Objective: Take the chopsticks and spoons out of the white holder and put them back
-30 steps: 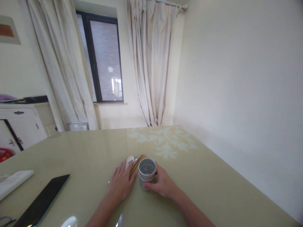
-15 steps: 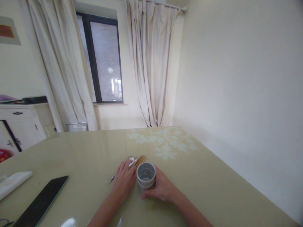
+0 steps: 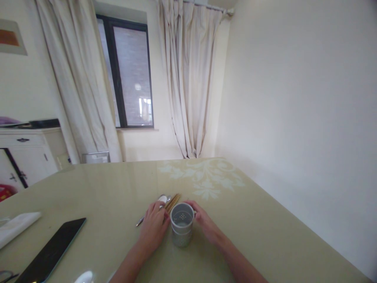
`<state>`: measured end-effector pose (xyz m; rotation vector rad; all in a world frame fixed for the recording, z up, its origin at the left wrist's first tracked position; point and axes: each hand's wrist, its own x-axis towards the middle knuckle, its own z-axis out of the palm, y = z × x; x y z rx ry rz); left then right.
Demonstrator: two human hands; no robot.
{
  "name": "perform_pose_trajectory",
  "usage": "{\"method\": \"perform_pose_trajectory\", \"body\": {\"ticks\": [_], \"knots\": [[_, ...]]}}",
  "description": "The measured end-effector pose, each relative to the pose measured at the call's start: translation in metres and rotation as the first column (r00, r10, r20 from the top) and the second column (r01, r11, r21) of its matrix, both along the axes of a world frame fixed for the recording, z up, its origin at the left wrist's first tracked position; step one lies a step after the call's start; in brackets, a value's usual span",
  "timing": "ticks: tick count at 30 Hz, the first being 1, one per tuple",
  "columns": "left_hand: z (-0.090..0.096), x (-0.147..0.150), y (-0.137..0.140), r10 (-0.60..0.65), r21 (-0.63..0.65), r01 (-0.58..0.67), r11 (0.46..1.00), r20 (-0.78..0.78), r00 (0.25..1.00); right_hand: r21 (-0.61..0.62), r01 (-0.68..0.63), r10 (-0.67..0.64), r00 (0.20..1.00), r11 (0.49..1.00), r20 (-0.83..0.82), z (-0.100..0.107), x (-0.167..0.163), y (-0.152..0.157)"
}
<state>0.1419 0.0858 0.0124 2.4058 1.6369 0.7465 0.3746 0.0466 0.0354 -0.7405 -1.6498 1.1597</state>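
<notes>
A grey cutlery holder (image 3: 182, 232) stands upright on the table, with small drain holes visible in its floor. My right hand (image 3: 206, 224) is at its right side, fingers stretched along the far right of the rim and no longer wrapped round the body. Left of the holder, my left hand (image 3: 154, 224) lies palm down over a small pile of cutlery, fingers extended. Several wooden chopsticks (image 3: 173, 202) stick out beyond its fingertips, beside spoons (image 3: 162, 198). A thin metal handle (image 3: 139, 222) shows left of this hand. What lies under the palm is hidden.
A dark tablet-like slab (image 3: 53, 251) lies on the table (image 3: 253, 239) at the left, near a white flat object (image 3: 20, 226). A shiny white object (image 3: 85, 276) shows at the bottom edge. A wall (image 3: 309, 118) runs along the table's right side.
My right hand has loosened from around the holder; its thumb has left the front and its fingers moved up to the far right rim. The left hand stays on the cutlery.
</notes>
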Motion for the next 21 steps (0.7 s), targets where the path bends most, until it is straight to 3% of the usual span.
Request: {"method": "perform_pose_trajectory", "body": {"ticks": [6, 12, 15, 18, 21], "knots": [[0.004, -0.001, 0.007, 0.051, -0.057, -0.036, 0.998, 0.290, 0.956, -0.017, 0.143, -0.143, 0.990, 0.990, -0.008, -0.007, -0.001, 0.003], [0.022, 0.003, 0.000, 0.072, -0.129, 0.006, 0.992, 0.588, 0.806, -0.010, 0.312, -0.311, 0.948, 0.950, 0.064, -0.009, -0.004, 0.002], [0.030, 0.007, -0.009, 0.034, -0.028, -0.021, 0.999, 0.667, 0.744, 0.071, 0.398, -0.403, 0.913, 0.914, 0.061, -0.002, -0.008, -0.002], [0.032, 0.009, -0.017, -0.003, 0.130, -0.114, 0.985, 0.669, 0.743, 0.176, 0.451, -0.464, 0.885, 0.875, 0.036, 0.008, -0.015, -0.010], [0.031, 0.011, -0.024, -0.135, 0.263, -0.051, 0.963, 0.641, 0.756, 0.193, 0.479, -0.485, 0.874, 0.856, -0.019, 0.019, -0.026, -0.020]]}}
